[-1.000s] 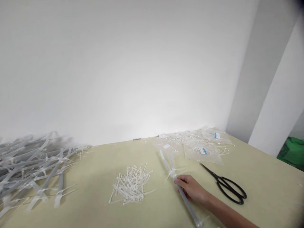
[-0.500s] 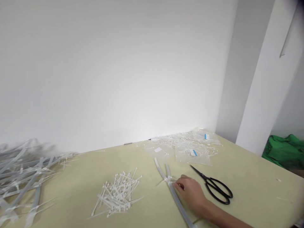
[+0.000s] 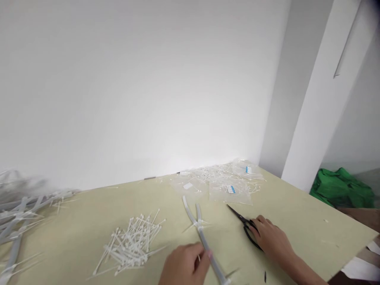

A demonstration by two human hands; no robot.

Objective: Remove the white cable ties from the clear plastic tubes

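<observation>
A grey-white flexible tube [image 3: 202,237] lies on the table, forked at its far end, with white cable ties [image 3: 200,227] around the fork. My left hand [image 3: 184,264] pinches the tube's stem between thumb and fingers, below the fork. To the right, my right hand [image 3: 271,238] has its fingers closed around the handles of black scissors [image 3: 241,217]. Their blades point away, up and left; part of the handles is hidden under the hand. A loose pile of white cable ties [image 3: 135,241] rests to the left of the tube.
More tied tubes [image 3: 14,221] are heaped at the left edge. Clear plastic bags [image 3: 227,186] of cable ties lie along the wall at the back. Beyond the right table edge sits green fabric [image 3: 341,186]. A small dark piece [image 3: 265,276] lies near the front.
My right hand has left the tube and moved right onto the scissors. My left hand has come into view and taken hold of the tube. The camera has turned slightly right.
</observation>
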